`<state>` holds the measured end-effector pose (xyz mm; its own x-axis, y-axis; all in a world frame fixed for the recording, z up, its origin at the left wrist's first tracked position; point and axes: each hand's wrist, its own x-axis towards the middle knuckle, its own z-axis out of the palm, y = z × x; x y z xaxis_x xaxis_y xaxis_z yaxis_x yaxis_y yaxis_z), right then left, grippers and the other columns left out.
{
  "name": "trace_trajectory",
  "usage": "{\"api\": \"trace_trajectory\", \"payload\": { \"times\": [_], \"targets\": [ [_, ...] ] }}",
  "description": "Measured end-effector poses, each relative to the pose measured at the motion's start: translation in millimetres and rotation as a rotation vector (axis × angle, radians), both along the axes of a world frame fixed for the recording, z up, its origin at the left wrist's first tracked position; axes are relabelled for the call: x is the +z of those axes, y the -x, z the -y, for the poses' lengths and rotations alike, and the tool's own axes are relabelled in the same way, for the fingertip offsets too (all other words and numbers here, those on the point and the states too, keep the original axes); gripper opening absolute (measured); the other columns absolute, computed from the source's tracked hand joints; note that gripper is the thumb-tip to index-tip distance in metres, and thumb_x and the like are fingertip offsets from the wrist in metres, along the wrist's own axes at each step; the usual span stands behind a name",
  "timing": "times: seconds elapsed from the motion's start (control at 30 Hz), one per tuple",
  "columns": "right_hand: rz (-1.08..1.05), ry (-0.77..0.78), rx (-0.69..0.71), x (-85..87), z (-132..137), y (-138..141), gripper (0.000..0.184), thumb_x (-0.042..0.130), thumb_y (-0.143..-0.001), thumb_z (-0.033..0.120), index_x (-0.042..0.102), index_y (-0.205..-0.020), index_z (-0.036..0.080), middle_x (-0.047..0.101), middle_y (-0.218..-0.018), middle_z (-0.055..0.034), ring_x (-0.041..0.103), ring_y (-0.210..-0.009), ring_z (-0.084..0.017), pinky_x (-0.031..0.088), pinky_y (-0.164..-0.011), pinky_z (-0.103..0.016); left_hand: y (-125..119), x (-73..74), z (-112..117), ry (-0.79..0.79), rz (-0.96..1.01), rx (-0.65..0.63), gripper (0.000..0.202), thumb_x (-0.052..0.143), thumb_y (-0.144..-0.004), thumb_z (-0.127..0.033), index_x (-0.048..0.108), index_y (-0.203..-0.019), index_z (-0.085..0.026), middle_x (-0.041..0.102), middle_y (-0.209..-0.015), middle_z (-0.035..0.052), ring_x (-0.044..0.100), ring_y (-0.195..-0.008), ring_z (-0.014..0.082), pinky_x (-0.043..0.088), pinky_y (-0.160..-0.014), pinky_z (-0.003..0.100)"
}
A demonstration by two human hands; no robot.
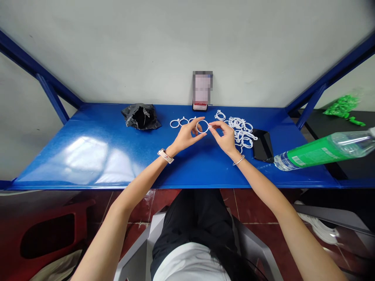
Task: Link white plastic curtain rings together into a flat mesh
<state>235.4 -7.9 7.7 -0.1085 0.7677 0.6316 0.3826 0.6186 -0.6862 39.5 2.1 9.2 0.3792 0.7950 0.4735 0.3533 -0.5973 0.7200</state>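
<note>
white ring; left hand, right hand gripping

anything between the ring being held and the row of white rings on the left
Yes: in this view the left hand lies between the held ring and the row of white rings; nothing else visible does.

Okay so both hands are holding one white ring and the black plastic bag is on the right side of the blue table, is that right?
No, the black plastic bag lies on the left side of the blue table, as the head view shows. The left hand and right hand do hold one white ring.
</note>
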Motion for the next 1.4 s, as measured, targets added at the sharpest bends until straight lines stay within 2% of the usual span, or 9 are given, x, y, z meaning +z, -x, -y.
{"api": "trace_trajectory", "payload": {
  "times": [0.53, 0.97, 1.4],
  "targets": [
    [-0.007, -0.017, -0.002, 0.6, 0.7, -1.7, 0.022, 0.064, -0.094, 0.045, 0.074, -0.092, 0.026, 0.077, -0.091, -0.0034, 0.072, -0.081, -0.020, 0.061, -0.077, -0.037, -0.1, 1.3, 0.5, -0.038, 0.028, 0.034, 0.062, 0.069, -0.085, -0.062, 0.060, -0.128, -0.017, 0.069, -0.084, 0.0044, 0.060, -0.066, 0.0129, 0.053, -0.068, 0.027],
    [-0.057, 0.019, 0.025, -2.7, -2.6, -1.8, 0.026, 0.066, -0.092, 0.048, 0.072, -0.088, 0.023, 0.076, -0.085, -0.0027, 0.071, -0.077, -0.018, 0.059, -0.075, -0.033, -2.1, -0.8, 0.7, -0.067, 0.030, 0.022, 0.058, 0.071, -0.085, -0.058, 0.060, -0.125, -0.016, 0.068, -0.080, 0.0018, 0.060, -0.064, 0.0116, 0.053, -0.065, 0.025],
    [-0.085, 0.018, 0.034, -5.7, -4.5, -3.0, 0.021, 0.069, -0.090, 0.043, 0.073, -0.085, 0.023, 0.077, -0.085, -0.0026, 0.071, -0.077, -0.019, 0.058, -0.075, -0.034, -2.4, -1.8, 1.8, -0.043, 0.018, 0.015, 0.054, 0.072, -0.086, -0.054, 0.059, -0.123, -0.017, 0.067, -0.079, 0.0005, 0.060, -0.064, 0.0120, 0.053, -0.065, 0.024]
  ]
}}
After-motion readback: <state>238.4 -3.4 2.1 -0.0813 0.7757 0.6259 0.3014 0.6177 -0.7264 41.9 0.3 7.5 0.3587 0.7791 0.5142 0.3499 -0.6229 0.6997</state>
